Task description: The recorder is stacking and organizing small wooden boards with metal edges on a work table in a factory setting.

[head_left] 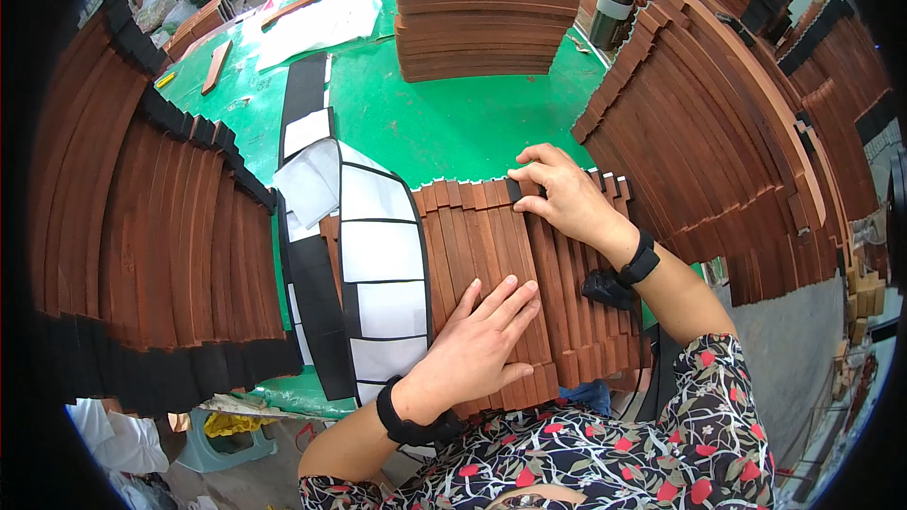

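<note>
Fingertips of the right hand (567,198) are pinched on the far ends of the brown strips (491,274), thumb and forefinger closed lightly over one or two strip tips right beside a small black tab (513,191); nothing is lifted clear, so this is a closed pinch on a strip end, not a carrying hold. Nearer the body, the left hand (482,340) is laid flat, fingers spread and open, pressed on the middle of the same fanned row, holding it down without grasping.

The strips lie side by side, overlapped like shingles, on the green table (453,123), directly under both hands; the near ends reach the table's edge. To do this well, it is judged that the flat palm should be kept firm so the row is not dragged while a single end is teased apart; the pinch should be kept at the very tip, where the ends step apart; one strip at a time is best taken.

Just left of the flat hand, a curved stack of white sheets edged in black (378,255) touches the row; it could be nudged by the wrist. Farther out, large fans of similar strips (161,217) are spread at both sides, a squared stack (487,14) stands beyond the pinch, and a grey bottle (616,0) is beside it.
</note>
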Motion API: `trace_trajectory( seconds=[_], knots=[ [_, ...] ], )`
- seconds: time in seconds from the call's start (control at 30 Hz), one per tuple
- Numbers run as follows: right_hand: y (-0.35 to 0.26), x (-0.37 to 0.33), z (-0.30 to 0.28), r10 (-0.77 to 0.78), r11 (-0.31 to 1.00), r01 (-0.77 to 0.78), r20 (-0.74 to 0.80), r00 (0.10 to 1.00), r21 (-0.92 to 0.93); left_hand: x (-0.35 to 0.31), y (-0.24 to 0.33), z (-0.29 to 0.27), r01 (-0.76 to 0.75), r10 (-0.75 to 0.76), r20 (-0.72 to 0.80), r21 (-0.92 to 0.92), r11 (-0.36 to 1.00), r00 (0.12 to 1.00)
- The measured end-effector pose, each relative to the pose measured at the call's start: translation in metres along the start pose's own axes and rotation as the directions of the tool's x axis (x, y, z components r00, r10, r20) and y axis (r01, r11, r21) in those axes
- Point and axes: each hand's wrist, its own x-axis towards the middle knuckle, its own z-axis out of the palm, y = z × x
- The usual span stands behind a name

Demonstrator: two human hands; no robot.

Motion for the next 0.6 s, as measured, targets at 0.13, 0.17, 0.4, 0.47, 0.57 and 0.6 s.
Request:
trace_trajectory(
  seconds=[0.13,0.17,0.4,0.47,0.57,0.6],
  knots=[
    [-0.006,0.002,0.0,-0.005,1.0,0.005,-0.026,1.0,0.006,-0.001,0.0,0.001,-0.003,0.003,-0.003,0.006,1.0,1.0],
    [-0.008,0.002,0.001,-0.003,1.0,0.004,-0.046,0.999,0.017,-0.001,-0.001,0.001,0.001,-0.001,-0.002,0.006,1.0,1.0],
    [0.0,-0.005,0.001,-0.085,0.992,0.084,-0.005,0.996,-0.098,0.0,0.0,0.0,-0.007,0.007,-0.004,0.002,1.0,1.0],
    [-0.001,-0.006,-0.003,-0.166,0.967,0.165,0.011,0.986,-0.194,0.0,0.0,0.0,-0.008,0.008,0.0,0.003,1.0,1.0],
    [-0.004,-0.008,-0.007,-0.209,0.94,0.219,0.064,0.976,-0.263,-0.001,-0.001,0.001,-0.016,0.016,-0.025,0.003,1.0,1.0],
    [-0.004,-0.009,-0.006,-0.211,0.939,0.221,0.063,0.975,-0.263,-0.002,-0.001,0.001,-0.011,0.011,-0.029,0.0,1.0,1.0]
  ],
)
